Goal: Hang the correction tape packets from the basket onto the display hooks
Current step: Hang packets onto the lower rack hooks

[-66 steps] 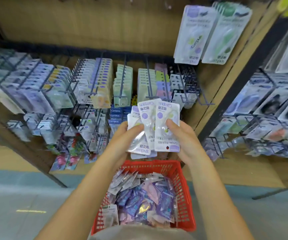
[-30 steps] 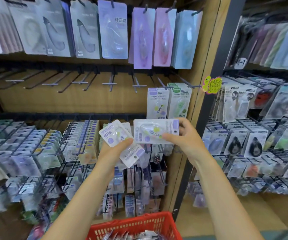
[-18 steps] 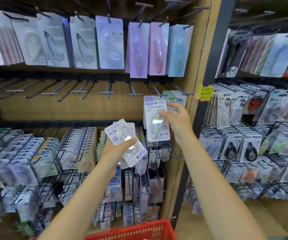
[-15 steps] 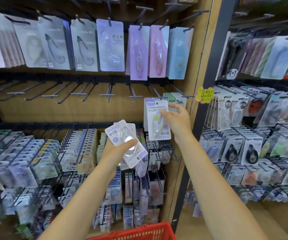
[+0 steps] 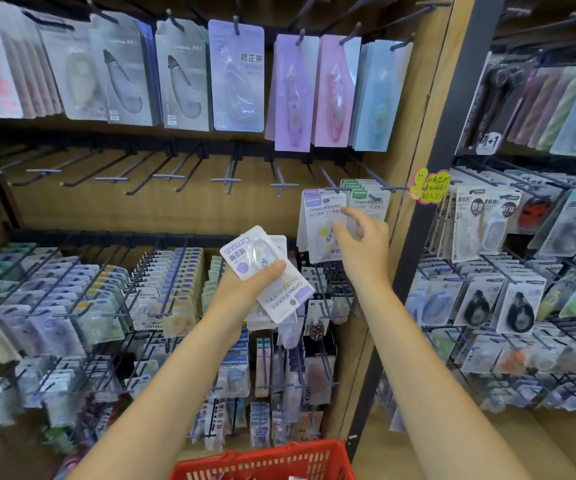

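My left hand [image 5: 245,289] grips a small stack of white-and-purple correction tape packets [image 5: 266,271] at chest height in front of the shelves. A purple-topped packet [image 5: 317,216] hangs on a display hook [image 5: 328,189], in front of others of its kind. My right hand [image 5: 362,244] is in front of that hanging packet with its fingers loosely spread, holding nothing. A green-topped row of packets [image 5: 366,199] hangs just to the right. The red basket [image 5: 262,462] shows only its rim at the bottom edge.
A row of bare hooks [image 5: 224,180] runs left of the hung packets. Larger tape cards [image 5: 238,74] hang above. Packed hooks [image 5: 162,285] fill the lower shelves. A dark upright post [image 5: 435,188] and a yellow tag [image 5: 430,185] border the right bay [image 5: 508,296].
My right hand has let go of the packet, which now hangs on the hook. The fingers have opened and drawn slightly right. My left hand still holds its stack.
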Demonstrator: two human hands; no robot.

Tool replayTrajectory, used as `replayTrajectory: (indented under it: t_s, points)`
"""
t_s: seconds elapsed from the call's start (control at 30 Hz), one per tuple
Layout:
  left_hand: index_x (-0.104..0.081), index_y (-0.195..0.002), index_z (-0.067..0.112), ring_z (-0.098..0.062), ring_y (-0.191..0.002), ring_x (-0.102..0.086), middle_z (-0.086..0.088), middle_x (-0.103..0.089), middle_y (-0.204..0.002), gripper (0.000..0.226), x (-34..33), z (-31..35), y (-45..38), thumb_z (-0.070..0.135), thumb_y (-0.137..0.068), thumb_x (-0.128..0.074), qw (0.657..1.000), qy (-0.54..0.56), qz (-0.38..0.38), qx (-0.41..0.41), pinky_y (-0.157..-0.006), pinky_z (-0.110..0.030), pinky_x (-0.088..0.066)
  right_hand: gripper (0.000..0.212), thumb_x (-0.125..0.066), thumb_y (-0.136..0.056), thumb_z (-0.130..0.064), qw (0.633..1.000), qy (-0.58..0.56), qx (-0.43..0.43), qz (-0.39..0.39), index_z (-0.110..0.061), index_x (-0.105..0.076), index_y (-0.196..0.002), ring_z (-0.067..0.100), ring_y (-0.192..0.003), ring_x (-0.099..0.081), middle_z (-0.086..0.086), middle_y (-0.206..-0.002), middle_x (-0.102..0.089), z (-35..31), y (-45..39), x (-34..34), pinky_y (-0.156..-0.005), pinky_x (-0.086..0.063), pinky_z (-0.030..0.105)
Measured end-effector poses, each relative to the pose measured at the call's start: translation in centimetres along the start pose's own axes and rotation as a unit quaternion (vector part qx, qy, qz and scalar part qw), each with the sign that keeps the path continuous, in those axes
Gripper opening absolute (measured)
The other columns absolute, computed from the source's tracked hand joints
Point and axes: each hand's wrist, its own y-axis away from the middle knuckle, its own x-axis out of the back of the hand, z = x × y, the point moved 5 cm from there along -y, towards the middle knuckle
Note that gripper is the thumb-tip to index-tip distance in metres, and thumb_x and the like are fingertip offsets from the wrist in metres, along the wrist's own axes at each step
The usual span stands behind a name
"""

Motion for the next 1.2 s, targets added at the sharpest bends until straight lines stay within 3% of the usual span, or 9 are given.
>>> replayTrajectory:
  t_s: [0.17,0.27,0.43,0.53,0.63,0.8,1.0,1.13,1.2]
  points:
    - [-0.065,-0.128,0.021,-0.022,-0.104,-0.075,-0.002,-0.077,-0.115,0.038,0.1,-0.8,-0.3,0.030,-0.092,-0.075,0.998,0.035,0.056,-0.020,-0.082,-0.038,-0.061,0.024,-0.070,-0.091,-0.044,0.973,-0.052,-0.124,-0.189,-0.021,-0.069,-0.095,0.009,-0.074,-0.068,0.000,-0.093,-0.073,2.0,5.9,-1.4,-0.063,-0.052,0.028]
    - [-0.065,-0.129,0.016,-0.024,-0.101,-0.076,-0.007,-0.077,-0.115,0.038,-0.6,-1.2,-0.5,0.029,-0.094,-0.073,0.997,0.045,0.056,-0.016,-0.073,-0.034,-0.061,0.018,-0.075,-0.090,-0.032,0.940,-0.092,-0.164,-0.283,-0.017,-0.072,-0.081,0.009,-0.066,-0.062,-0.004,-0.075,-0.072,3.0,7.8,-2.4,-0.060,-0.046,0.024]
    - [-0.066,-0.127,0.018,-0.020,-0.102,-0.075,-0.004,-0.077,-0.115,0.048,-1.8,-1.8,-0.7,0.038,-0.085,-0.077,0.998,0.044,0.034,0.003,-0.083,-0.037,-0.061,0.013,-0.071,-0.094,-0.022,0.948,-0.158,-0.197,-0.194,-0.012,-0.077,-0.088,0.014,-0.069,-0.065,0.003,-0.080,-0.075,4.0,6.9,-1.1,-0.063,-0.049,0.029]
    - [-0.070,-0.119,0.020,-0.015,-0.091,-0.077,-0.001,-0.079,-0.107,0.037,-1.7,-2.2,-1.0,0.038,-0.088,-0.077,0.999,0.030,0.041,0.012,-0.074,-0.031,-0.062,0.012,-0.066,-0.098,-0.021,0.951,-0.192,-0.212,-0.121,-0.013,-0.075,-0.097,0.018,-0.083,-0.072,0.005,-0.093,-0.078,4.4,5.8,0.4,-0.068,-0.057,0.031]
    - [-0.068,-0.124,0.023,-0.024,-0.104,-0.075,-0.001,-0.078,-0.113,0.058,-1.9,-2.7,-1.3,0.050,-0.075,-0.083,1.000,0.016,0.022,0.014,-0.094,-0.050,-0.060,0.013,-0.062,-0.100,-0.020,0.950,-0.222,-0.210,-0.069,-0.010,-0.070,-0.102,0.022,-0.091,-0.072,0.009,-0.100,-0.075,4.4,4.6,1.9,-0.072,-0.059,0.033]
    - [-0.067,-0.128,0.018,-0.029,-0.107,-0.075,-0.005,-0.077,-0.117,0.069,-3.7,-2.8,-1.2,0.044,-0.071,-0.094,0.999,-0.008,-0.044,0.009,-0.098,-0.057,-0.056,0.017,-0.072,-0.093,-0.025,0.935,-0.293,-0.198,-0.011,-0.009,-0.071,-0.092,0.026,-0.085,-0.070,0.011,-0.092,-0.074,3.7,3.5,2.1,-0.078,-0.056,0.042]
    - [-0.069,-0.123,0.015,-0.027,-0.101,-0.076,-0.005,-0.079,-0.111,0.057,-3.6,-1.9,-1.4,0.039,-0.074,-0.089,0.999,-0.022,-0.027,-0.019,-0.091,-0.050,-0.060,0.044,-0.078,-0.087,-0.010,0.936,-0.286,-0.190,-0.083,-0.009,-0.054,-0.123,0.031,-0.104,-0.070,0.017,-0.119,-0.069,2.9,3.1,0.8,-0.094,-0.055,0.051]
    - [-0.068,-0.124,0.015,-0.028,-0.100,-0.076,-0.009,-0.077,-0.114,0.075,-1.9,-2.0,-1.7,0.053,-0.065,-0.093,1.000,-0.025,0.009,-0.015,-0.084,-0.046,-0.061,0.048,-0.080,-0.083,-0.006,0.944,-0.275,-0.170,-0.070,-0.009,-0.052,-0.122,0.032,-0.107,-0.069,0.018,-0.122,-0.067,3.2,1.8,1.1,-0.096,-0.055,0.054]
    - [-0.068,-0.122,0.015,-0.030,-0.096,-0.077,-0.011,-0.077,-0.112,0.060,-1.0,-1.8,-1.8,0.045,-0.074,-0.087,0.999,-0.015,0.035,-0.009,-0.077,-0.046,-0.063,0.051,-0.082,-0.082,-0.009,0.947,-0.274,-0.159,-0.060,-0.012,-0.051,-0.123,0.028,-0.106,-0.071,0.012,-0.118,-0.069,2.7,1.1,1.2,-0.094,-0.057,0.052]
